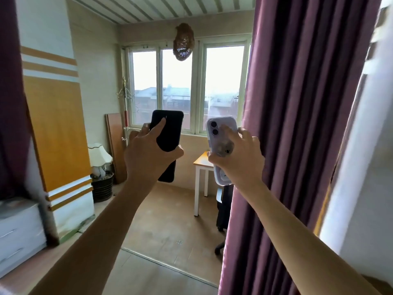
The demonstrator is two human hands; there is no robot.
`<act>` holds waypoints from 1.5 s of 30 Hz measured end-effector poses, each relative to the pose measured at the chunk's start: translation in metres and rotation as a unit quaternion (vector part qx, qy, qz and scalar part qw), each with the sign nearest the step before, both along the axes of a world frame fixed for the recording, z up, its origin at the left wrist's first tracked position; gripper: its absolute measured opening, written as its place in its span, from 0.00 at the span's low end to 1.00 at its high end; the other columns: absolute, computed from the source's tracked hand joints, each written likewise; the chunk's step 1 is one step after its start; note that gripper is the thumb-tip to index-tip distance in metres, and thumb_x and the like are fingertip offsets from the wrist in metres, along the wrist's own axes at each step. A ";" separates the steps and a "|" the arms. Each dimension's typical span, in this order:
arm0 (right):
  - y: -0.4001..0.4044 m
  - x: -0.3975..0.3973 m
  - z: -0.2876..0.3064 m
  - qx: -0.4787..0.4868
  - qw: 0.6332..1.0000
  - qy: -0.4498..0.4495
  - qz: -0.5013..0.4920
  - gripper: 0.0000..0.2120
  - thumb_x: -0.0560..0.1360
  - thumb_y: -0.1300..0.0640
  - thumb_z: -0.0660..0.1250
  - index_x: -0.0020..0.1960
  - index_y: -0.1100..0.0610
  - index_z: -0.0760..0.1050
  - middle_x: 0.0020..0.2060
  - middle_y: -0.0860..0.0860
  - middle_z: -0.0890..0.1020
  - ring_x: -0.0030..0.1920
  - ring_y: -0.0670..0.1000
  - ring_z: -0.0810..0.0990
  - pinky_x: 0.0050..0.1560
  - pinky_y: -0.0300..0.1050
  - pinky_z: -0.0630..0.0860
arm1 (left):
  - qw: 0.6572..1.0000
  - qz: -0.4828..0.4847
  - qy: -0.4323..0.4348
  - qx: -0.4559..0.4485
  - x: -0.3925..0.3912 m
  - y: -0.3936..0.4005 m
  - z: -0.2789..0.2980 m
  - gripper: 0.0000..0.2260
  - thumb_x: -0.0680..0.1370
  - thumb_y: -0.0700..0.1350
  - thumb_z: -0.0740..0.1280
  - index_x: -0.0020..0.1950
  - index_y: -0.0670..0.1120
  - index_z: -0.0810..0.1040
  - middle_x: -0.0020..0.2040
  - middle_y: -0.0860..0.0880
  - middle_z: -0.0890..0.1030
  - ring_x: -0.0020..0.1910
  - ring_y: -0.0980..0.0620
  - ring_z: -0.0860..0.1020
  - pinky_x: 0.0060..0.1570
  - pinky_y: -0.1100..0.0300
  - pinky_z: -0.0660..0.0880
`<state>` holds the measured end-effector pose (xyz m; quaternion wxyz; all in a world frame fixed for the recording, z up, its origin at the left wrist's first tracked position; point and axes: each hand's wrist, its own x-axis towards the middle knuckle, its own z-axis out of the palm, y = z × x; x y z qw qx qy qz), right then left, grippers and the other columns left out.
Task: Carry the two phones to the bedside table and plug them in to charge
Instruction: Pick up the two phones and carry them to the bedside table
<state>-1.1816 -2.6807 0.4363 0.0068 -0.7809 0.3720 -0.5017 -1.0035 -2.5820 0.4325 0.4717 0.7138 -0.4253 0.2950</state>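
Note:
Both arms are stretched out in front of me at chest height. My left hand (148, 154) grips a black phone (170, 128), held upright with its back toward me and my forefinger laid across it. My right hand (240, 158) grips a pale lilac phone (221, 135) in a clear case, also back toward me, with its two camera lenses at the top left and a round sticker lower down. The two phones are side by side, a hand's width apart. No bedside table or charger cable is recognisable.
A purple curtain (297, 124) hangs close on my right. Ahead lies a small room with a window (187, 88), a white-legged desk (202, 167) and a dark office chair (223, 209). On the left are an orange-and-white panel (59, 135), a white drawer unit (19, 235) and a lamp (98, 156).

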 end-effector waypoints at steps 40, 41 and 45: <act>-0.352 0.471 -0.021 0.005 0.916 0.015 0.401 0.34 0.62 0.41 0.73 0.66 0.37 0.68 0.65 0.46 0.73 0.61 0.53 0.69 0.42 0.42 0.66 | 0.948 0.316 -0.012 -0.025 0.339 -0.262 -0.021 0.34 0.65 0.60 0.67 0.70 0.51 0.72 0.45 0.53 0.80 0.42 0.47 0.78 0.34 0.53 0.78; -0.351 0.486 -0.022 0.003 0.911 0.018 0.412 0.34 0.62 0.41 0.73 0.66 0.37 0.68 0.66 0.46 0.72 0.62 0.52 0.69 0.42 0.41 0.66 | 0.944 0.330 -0.013 -0.022 0.350 -0.259 -0.022 0.35 0.65 0.60 0.67 0.70 0.51 0.72 0.45 0.53 0.80 0.41 0.47 0.77 0.33 0.54 0.77; -0.343 0.550 -0.026 0.003 0.898 0.017 0.439 0.34 0.63 0.40 0.72 0.67 0.36 0.67 0.66 0.46 0.72 0.61 0.52 0.69 0.46 0.44 0.71 | 0.928 0.370 -0.026 -0.023 0.399 -0.248 -0.023 0.34 0.65 0.61 0.67 0.70 0.51 0.72 0.45 0.53 0.81 0.41 0.46 0.77 0.33 0.54 0.77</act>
